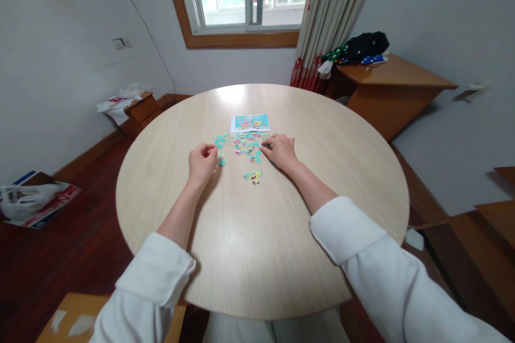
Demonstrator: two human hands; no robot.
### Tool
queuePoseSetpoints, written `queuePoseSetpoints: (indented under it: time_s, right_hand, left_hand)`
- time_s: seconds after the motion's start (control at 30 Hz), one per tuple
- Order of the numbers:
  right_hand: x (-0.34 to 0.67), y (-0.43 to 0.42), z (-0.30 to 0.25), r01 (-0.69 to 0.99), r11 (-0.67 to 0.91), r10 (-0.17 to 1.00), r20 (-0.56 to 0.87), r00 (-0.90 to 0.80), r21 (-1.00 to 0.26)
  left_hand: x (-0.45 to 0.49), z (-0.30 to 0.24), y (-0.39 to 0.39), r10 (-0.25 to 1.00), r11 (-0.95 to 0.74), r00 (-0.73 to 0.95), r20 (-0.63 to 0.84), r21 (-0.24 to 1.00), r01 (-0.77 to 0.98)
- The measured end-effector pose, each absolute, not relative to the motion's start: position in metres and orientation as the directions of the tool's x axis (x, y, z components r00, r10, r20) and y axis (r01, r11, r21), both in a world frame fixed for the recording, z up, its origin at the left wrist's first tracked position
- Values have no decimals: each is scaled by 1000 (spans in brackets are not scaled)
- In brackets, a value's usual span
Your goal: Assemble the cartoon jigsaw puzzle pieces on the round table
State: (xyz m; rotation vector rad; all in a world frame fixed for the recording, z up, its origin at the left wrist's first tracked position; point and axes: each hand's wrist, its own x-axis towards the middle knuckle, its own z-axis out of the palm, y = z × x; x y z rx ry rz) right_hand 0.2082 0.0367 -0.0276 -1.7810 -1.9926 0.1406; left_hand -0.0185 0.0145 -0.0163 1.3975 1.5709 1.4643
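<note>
My left hand [203, 163] is closed in a pinch at the left edge of the scattered jigsaw pieces [243, 143], with a small pale puzzle piece [220, 155] at its fingertips. My right hand [280, 150] lies over the right side of the pile, fingers apart and bent down among the pieces; its fingertips partly hide what they touch. Nearer to me, a small joined cluster of puzzle pieces [253, 176] shows a yellow cartoon face. Behind the pile lies a printed picture sheet [251, 122] with pink and yellow cartoon figures on turquoise.
Everything rests on a round, light wooden table [257, 257]. A wooden desk [396, 72] with dark and spotted cloth stands at the back right, beside a curtain [328, 16]. At left, a plastic bag [28, 198] lies on the floor. A wooden stool [76, 321] is at lower left.
</note>
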Motion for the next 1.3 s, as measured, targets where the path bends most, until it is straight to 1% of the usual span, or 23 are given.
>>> queuePoseSetpoints:
  time_s: [0.27,0.4,0.5,0.7,0.9,1.07,1.2,1.3]
  right_hand:
    - [205,39,-26,910,99,978,207,-15,-403]
    - [203,40,-24,911,56,990,144,4,-409]
    - [203,42,-25,906,43,991,135,15,-422]
    - [204,41,-29,882,116,978,208,-20,-458]
    - [204,37,-25,866,162,971,235,-53,-473]
    - [208,36,-27,826,232,948,309,-75,-513]
    - [210,36,-28,737,298,921,385,-54,-607]
    - [207,34,-27,603,333,906,424,9,-724]
  left_hand:
    - [-13,-14,11,932,-132,-276,234,930,343]
    - [-7,-15,10,935,-174,-222,277,903,392]
    - [1,-15,11,932,-207,-203,299,902,378]
    - [24,-12,13,937,-242,-164,308,912,332]
    - [36,-14,16,937,-233,-177,301,917,323]
    - [35,-18,18,945,-236,-141,296,913,332]
    - [32,-19,17,951,-237,-109,289,909,344]
    - [33,-17,15,955,-266,-34,296,899,347]
